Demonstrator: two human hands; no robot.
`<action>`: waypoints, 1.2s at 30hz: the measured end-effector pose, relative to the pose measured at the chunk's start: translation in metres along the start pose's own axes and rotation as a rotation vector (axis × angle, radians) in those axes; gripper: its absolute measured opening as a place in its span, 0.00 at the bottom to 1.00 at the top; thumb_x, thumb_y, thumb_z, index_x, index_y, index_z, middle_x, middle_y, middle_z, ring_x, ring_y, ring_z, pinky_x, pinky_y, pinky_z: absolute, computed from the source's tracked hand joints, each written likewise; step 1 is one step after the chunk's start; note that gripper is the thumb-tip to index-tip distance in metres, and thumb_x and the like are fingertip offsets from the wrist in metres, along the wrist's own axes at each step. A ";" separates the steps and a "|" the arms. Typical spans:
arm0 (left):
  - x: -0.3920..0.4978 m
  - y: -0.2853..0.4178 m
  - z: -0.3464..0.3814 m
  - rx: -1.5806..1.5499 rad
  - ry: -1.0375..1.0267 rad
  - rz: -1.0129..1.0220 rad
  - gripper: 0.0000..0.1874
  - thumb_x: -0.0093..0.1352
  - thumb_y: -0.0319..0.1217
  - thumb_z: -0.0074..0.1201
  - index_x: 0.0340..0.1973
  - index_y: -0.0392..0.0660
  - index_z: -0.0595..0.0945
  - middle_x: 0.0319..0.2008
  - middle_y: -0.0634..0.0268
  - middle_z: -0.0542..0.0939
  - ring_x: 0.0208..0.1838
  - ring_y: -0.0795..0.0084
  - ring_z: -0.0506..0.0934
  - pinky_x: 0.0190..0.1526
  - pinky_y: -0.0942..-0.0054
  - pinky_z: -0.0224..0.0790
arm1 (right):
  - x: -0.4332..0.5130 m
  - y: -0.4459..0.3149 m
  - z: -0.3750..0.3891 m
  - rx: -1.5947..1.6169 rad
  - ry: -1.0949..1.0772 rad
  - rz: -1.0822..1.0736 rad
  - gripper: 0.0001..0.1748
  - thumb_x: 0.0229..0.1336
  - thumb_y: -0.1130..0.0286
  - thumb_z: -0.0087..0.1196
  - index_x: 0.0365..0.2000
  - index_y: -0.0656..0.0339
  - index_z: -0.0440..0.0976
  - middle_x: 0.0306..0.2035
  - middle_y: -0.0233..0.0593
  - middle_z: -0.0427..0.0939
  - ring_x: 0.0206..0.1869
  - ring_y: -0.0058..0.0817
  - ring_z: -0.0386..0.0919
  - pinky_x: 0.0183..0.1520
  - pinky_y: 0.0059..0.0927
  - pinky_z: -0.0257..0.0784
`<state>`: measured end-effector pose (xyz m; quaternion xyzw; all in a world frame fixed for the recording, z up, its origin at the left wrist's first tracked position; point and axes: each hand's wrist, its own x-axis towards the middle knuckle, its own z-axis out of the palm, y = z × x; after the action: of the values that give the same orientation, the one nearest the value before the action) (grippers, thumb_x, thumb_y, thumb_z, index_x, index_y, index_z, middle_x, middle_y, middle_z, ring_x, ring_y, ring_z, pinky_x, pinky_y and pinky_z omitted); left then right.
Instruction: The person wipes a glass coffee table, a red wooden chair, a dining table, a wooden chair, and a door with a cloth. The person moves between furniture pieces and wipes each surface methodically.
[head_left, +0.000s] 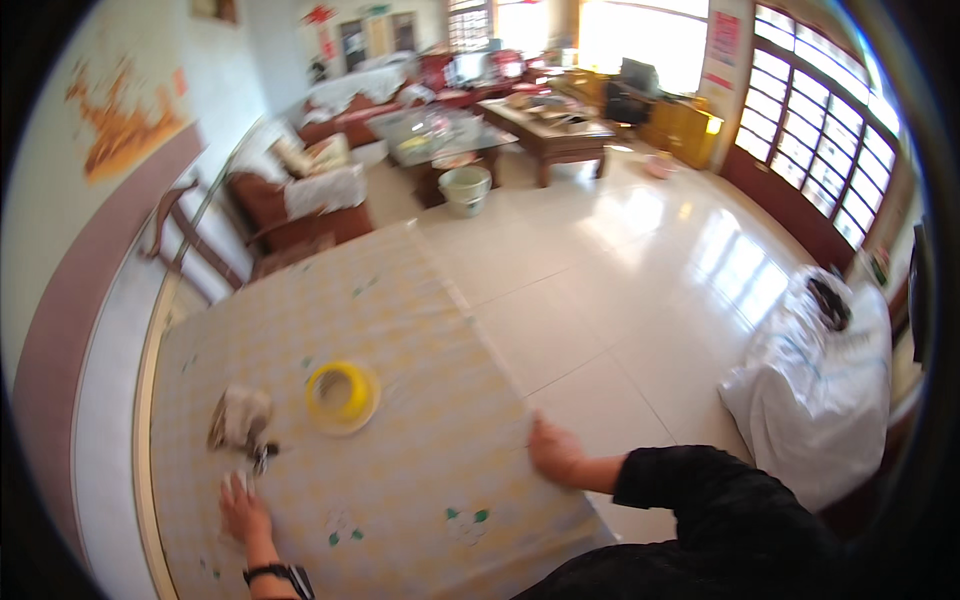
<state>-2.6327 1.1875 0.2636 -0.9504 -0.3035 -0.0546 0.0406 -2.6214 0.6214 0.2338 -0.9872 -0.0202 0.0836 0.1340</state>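
Observation:
A table covered with a yellow-and-white checked tablecloth (420, 495) with green leaf prints stretches before me. My left hand (245, 511) rests palm down near its left side, fingers extended. Just beyond those fingertips lie a small bunch of what look like keys (262, 456) and a crumpled beige cloth (244, 416). A yellow roll-shaped object, perhaps a tape roll (346, 391), sits on a pale round base to their right. At the table's right edge is my right hand (556, 454), fingers curled against the cloth's border; blur hides whether it pinches the cloth.
A wooden chair (199, 232) stands beyond the table's far left corner. Farther off are a covered sofa (300, 191), a pale green bucket (465, 191) and a wooden coffee table (551, 139). A bulky white woven sack (817, 397) stands on the tiled floor at right.

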 end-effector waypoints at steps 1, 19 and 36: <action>-0.007 0.014 -0.005 0.047 -0.012 -0.016 0.29 0.72 0.41 0.46 0.69 0.67 0.61 0.71 0.66 0.60 0.68 0.57 0.64 0.59 0.42 0.62 | -0.003 0.001 -0.006 0.172 -0.015 0.030 0.33 0.63 0.66 0.42 0.60 0.84 0.56 0.47 0.69 0.75 0.41 0.52 0.77 0.39 0.50 0.74; -0.230 0.295 -0.035 -0.223 -0.038 0.399 0.23 0.72 0.45 0.43 0.62 0.65 0.71 0.69 0.63 0.65 0.71 0.57 0.59 0.67 0.41 0.47 | 0.017 0.017 0.040 -0.179 0.159 -0.326 0.28 0.66 0.73 0.39 0.62 0.82 0.54 0.61 0.72 0.62 0.61 0.53 0.67 0.58 0.42 0.66; -0.221 0.069 -0.049 -0.139 -0.046 0.253 0.28 0.71 0.52 0.47 0.67 0.73 0.66 0.73 0.66 0.57 0.74 0.58 0.56 0.68 0.39 0.46 | 0.012 0.011 0.003 0.342 0.134 -0.151 0.34 0.68 0.59 0.41 0.70 0.55 0.49 0.63 0.58 0.65 0.64 0.53 0.64 0.64 0.44 0.62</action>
<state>-2.7749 0.9994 0.2804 -0.9826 -0.1776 -0.0480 -0.0257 -2.6100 0.6120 0.2266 -0.9491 -0.0705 0.0097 0.3068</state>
